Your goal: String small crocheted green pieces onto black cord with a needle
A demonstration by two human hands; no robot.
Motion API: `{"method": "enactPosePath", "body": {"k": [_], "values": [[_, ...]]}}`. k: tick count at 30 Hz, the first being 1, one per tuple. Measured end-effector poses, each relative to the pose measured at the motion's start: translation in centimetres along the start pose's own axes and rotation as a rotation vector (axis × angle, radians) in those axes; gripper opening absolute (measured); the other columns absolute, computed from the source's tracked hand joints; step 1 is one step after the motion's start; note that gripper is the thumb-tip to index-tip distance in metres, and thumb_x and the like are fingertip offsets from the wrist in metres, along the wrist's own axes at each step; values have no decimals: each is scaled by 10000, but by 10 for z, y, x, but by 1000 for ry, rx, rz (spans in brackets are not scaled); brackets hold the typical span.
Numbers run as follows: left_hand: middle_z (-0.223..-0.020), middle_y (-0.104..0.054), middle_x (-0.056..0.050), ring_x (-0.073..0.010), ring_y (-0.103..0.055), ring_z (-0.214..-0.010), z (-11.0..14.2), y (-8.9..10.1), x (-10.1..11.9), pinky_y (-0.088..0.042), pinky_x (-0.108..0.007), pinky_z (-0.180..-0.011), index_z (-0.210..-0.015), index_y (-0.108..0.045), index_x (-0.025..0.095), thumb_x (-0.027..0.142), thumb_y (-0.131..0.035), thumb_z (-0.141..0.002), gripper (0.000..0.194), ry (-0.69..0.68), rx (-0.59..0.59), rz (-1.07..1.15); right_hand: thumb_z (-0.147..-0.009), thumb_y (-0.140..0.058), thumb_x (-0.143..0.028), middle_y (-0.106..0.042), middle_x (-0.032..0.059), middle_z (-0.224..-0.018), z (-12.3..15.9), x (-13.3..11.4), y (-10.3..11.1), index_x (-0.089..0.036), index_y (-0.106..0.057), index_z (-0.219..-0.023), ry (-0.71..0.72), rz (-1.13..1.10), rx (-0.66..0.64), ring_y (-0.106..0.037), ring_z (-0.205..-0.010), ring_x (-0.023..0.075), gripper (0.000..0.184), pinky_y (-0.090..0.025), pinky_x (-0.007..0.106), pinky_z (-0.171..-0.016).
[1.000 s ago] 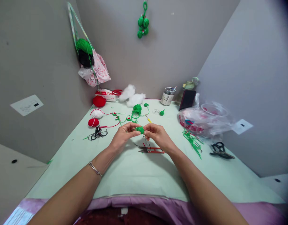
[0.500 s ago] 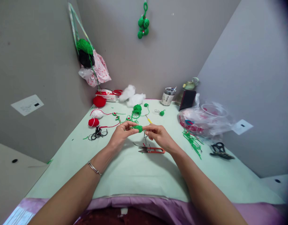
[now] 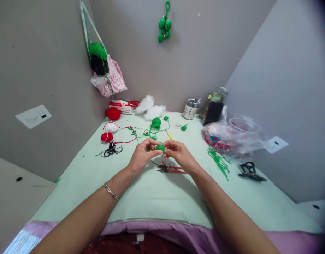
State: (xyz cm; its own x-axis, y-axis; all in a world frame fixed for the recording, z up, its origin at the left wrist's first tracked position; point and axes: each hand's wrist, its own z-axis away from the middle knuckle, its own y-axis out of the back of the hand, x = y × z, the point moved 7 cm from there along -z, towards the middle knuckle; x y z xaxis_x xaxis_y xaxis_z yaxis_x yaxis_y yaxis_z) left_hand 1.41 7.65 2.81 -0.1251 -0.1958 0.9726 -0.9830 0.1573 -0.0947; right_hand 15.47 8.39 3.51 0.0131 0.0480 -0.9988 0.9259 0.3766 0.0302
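Note:
Between my two hands is a small green crocheted ball (image 3: 160, 147), held just above the table. My left hand (image 3: 144, 152) pinches it from the left with thumb and fingers. From the right, the fingertips of my right hand (image 3: 177, 151) close on the same ball. Under my right hand lie orange-handled thread snips (image 3: 170, 169), with dark thread beside the blades. Beyond my hands are a yellow-handled crochet hook (image 3: 169, 135) and a ball of green yarn (image 3: 155, 123).
Red yarn balls (image 3: 106, 137), black yarn (image 3: 111, 150) and small red-green pieces lie left. White stuffing (image 3: 154, 111) and a pen can (image 3: 191, 109) stand at the back. A plastic bag (image 3: 223, 135), green yarn scraps (image 3: 218, 161) and a black clip (image 3: 251, 171) are right.
My right hand has come in closer to my left, its fingers now on the green crocheted ball. The view has shifted slightly.

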Motion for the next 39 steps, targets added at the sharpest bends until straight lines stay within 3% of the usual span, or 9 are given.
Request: {"method": "enactPosePath", "body": {"k": [8,14,22,25,32,36,39], "values": [[-887,-616,-8,-174,-593,-891,0,-4,4,-440,-304,-871,-850,-695,182,201,-829,-667,227,-79,4,-57,-711,-670,-267,-640,-8,-721,-1,7,-3,-172,-662,-989,-79,-123,-32,-585,-637,117,294,-505,280,-664],[-926,-650,-19,-177,-621,-901,0,-5,-3,-463,-302,-867,-926,-702,178,264,-784,-746,216,-58,-39,-30,-759,-655,-298,-675,36,-728,3,1,-2,-146,-688,-1062,-77,-21,-65,-639,-663,174,340,-510,314,-631],[-921,-698,-31,-166,-636,-828,-1,-5,-9,-497,-298,-799,-972,-720,156,323,-772,-772,266,30,-60,30,-768,-728,-292,-712,46,-942,2,-11,13,-200,-752,-881,150,199,204,-613,-823,182,148,-459,326,-793],[-910,-693,-24,-157,-633,-816,-1,-7,-12,-499,-280,-770,-974,-705,159,294,-796,-752,275,62,-85,63,-759,-745,-316,-686,31,-843,2,-13,16,-189,-736,-788,164,181,220,-597,-759,167,131,-456,310,-741],[-893,-647,11,-131,-651,-775,2,-16,-14,-516,-264,-741,-993,-610,203,337,-753,-819,262,132,-146,204,-723,-779,-348,-644,1,-667,-1,-9,10,-152,-714,-759,83,21,107,-541,-622,119,209,-453,264,-631],[-826,-586,31,-115,-639,-708,5,-23,-11,-510,-247,-691,-1051,-612,219,366,-744,-833,294,201,-209,289,-720,-784,-386,-670,16,-732,-5,-15,37,-159,-666,-757,111,-106,205,-534,-627,96,259,-411,209,-556],[-814,-556,19,-111,-627,-709,8,-26,-11,-505,-234,-682,-1132,-650,210,386,-717,-860,332,256,-259,334,-755,-748,-467,-695,28,-833,-3,-20,60,-178,-585,-783,96,-221,242,-408,-485,48,333,-272,188,-412]]}}
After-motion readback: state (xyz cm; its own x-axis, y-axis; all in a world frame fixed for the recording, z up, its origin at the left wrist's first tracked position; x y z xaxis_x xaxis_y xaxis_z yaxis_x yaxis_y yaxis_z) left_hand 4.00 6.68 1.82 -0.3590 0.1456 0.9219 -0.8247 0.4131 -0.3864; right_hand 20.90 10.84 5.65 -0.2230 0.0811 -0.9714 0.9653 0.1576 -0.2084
